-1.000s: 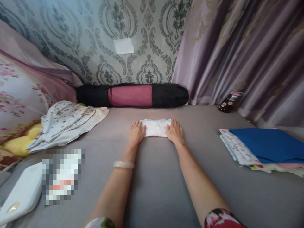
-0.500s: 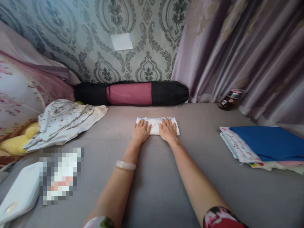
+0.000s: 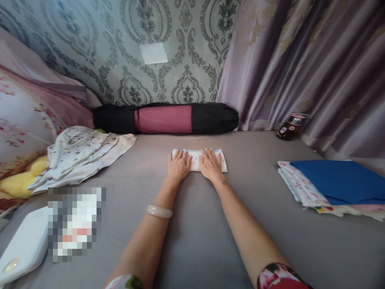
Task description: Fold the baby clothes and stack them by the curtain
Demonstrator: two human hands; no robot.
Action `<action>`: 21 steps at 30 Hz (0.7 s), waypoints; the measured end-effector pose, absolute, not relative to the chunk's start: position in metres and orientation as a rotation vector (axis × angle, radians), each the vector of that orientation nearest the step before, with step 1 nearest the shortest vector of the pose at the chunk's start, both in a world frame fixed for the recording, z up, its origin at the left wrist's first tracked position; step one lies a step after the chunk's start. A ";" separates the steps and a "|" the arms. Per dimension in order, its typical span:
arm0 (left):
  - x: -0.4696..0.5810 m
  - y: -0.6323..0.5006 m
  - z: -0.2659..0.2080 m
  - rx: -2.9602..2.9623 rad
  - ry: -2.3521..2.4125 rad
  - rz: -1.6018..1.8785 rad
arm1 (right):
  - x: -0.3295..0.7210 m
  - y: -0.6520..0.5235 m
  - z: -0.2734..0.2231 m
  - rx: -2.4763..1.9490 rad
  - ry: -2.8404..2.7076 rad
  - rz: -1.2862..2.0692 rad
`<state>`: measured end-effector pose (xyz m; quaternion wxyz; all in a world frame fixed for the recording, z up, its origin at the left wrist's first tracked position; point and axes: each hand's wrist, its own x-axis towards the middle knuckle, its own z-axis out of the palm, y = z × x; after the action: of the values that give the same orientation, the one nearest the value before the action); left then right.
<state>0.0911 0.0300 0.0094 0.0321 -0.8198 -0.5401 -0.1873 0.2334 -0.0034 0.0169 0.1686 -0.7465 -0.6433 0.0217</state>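
Bare left hand (image 3: 179, 164) and bare right hand (image 3: 211, 164) spread, gripping nothing, atop folded white printed-cloth rectangle (image 3: 195, 162); even pressure should flatten it best.

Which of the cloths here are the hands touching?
The small folded white cloth in the middle: the left hand and right hand rest on it, while the rumpled spotted cloth and blue-topped stack lie untouched.
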 end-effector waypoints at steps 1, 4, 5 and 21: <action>0.093 0.029 0.010 -2.529 -1.636 -0.589 | 0.232 -0.003 0.017 -2.086 -1.846 0.054; 0.097 0.028 0.010 -2.596 -1.603 -0.533 | 0.228 -0.002 0.013 -2.028 -1.898 0.083; 0.098 0.027 0.010 -2.621 -1.612 -0.500 | 0.228 -0.002 0.011 -2.022 -1.910 0.099; 0.070 0.045 0.003 -2.341 -1.838 -1.070 | 0.224 -0.002 0.015 -2.073 -1.952 0.058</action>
<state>0.0699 0.0454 0.0034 -0.0105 -0.7401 -0.5811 -0.3383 0.2236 -0.0018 0.0146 0.1466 -0.7200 -0.6780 0.0201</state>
